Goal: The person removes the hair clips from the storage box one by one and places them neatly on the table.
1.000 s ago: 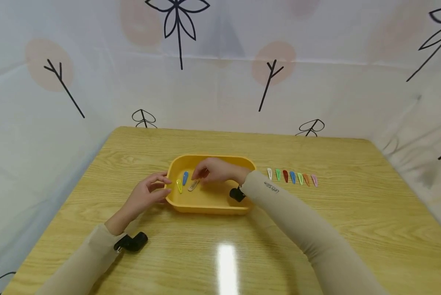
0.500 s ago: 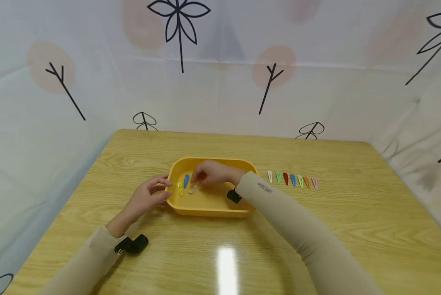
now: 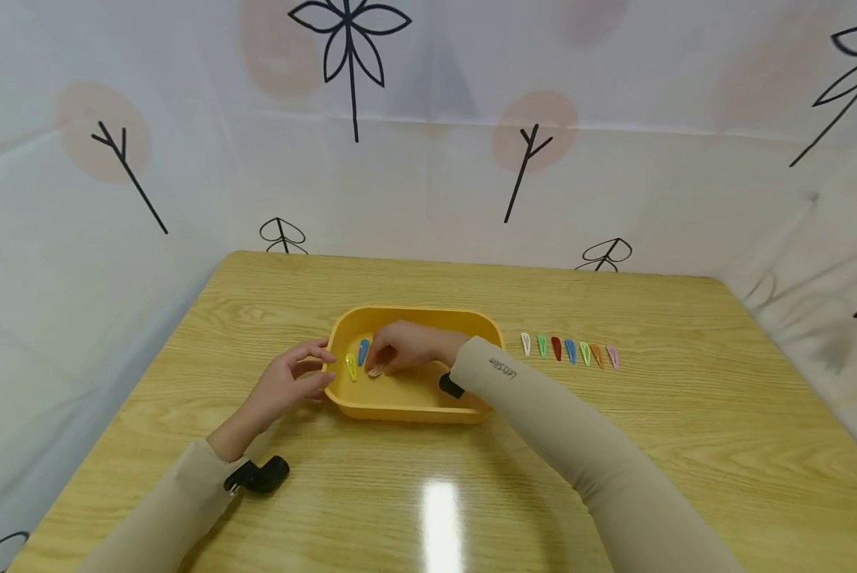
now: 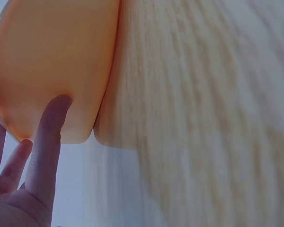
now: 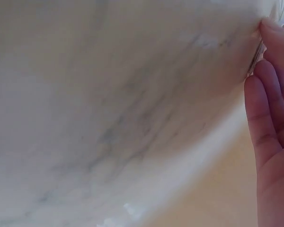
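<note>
An orange-yellow plastic tray (image 3: 414,415) sits on the wooden table. Reaching down into it, my right hand (image 3: 412,345) pinches a pale snap hair clip (image 3: 375,372), which the fingers mostly cover. Its thin metal edge shows between thumb and fingers in the right wrist view, where the hand (image 5: 277,123) is at the right border. A blue hair clip (image 3: 363,352) and a yellow hair clip (image 3: 351,367) lie at the tray's left end. My left hand (image 3: 290,377) touches the tray's left side with relaxed fingers; a fingertip (image 4: 61,104) presses the outer wall in the left wrist view.
Right of the tray, several hair clips lie side by side in a row on the table, from a white clip (image 3: 526,344) to a pink clip (image 3: 613,357). A patterned white cloth (image 3: 428,191) hangs behind the table.
My right hand has lowered slightly and closed over the pale hair clip, which now shows less. The left hand stays at the tray's side.
</note>
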### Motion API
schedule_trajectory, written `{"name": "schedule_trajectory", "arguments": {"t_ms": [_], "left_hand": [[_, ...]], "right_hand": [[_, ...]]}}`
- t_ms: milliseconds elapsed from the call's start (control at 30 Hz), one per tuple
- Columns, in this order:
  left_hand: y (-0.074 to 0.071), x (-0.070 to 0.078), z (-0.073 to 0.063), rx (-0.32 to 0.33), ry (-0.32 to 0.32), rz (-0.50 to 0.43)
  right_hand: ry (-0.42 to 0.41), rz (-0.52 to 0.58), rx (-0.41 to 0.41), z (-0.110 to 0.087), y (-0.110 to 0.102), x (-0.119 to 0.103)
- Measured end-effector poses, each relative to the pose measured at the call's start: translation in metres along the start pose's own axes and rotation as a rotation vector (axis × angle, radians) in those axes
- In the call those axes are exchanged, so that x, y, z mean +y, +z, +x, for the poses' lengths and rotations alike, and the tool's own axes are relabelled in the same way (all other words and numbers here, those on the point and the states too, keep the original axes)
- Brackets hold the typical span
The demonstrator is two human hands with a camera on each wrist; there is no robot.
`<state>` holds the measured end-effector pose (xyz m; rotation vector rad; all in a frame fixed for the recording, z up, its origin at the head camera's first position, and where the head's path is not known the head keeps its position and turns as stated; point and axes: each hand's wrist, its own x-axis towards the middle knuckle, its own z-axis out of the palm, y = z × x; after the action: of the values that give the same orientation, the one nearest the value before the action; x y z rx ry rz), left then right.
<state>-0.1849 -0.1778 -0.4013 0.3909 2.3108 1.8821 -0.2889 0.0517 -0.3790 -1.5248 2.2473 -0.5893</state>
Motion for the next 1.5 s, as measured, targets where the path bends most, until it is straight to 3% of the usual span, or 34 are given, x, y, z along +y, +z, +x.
{"name": "schedule_trajectory", "arguments": {"t_ms": [333,733,1033,1233,1500], "left_hand": [[0.000,0.000,-0.002,0.004,-0.008,0.015],[0.001,0.001,-0.001,0.000,-0.002,-0.007],[0.000,0.002,-0.001,-0.001,0.005,-0.016],[0.000,0.000,-0.001,0.003,0.006,0.002],[-0.001,-0.001,-0.001,0.000,-0.003,0.003]], "right_hand": [[-0.006,-0.157,-0.065,0.006,0.001,-0.009],[-0.026,-0.124,-0.097,0.004,0.000,-0.010],[0.004,-0.208,-0.092,0.006,0.000,-0.012],[0.064,-0.210,-0.060,0.005,0.000,-0.015],[0.087,-0.084,0.087,-0.002,-0.009,-0.028]]}}
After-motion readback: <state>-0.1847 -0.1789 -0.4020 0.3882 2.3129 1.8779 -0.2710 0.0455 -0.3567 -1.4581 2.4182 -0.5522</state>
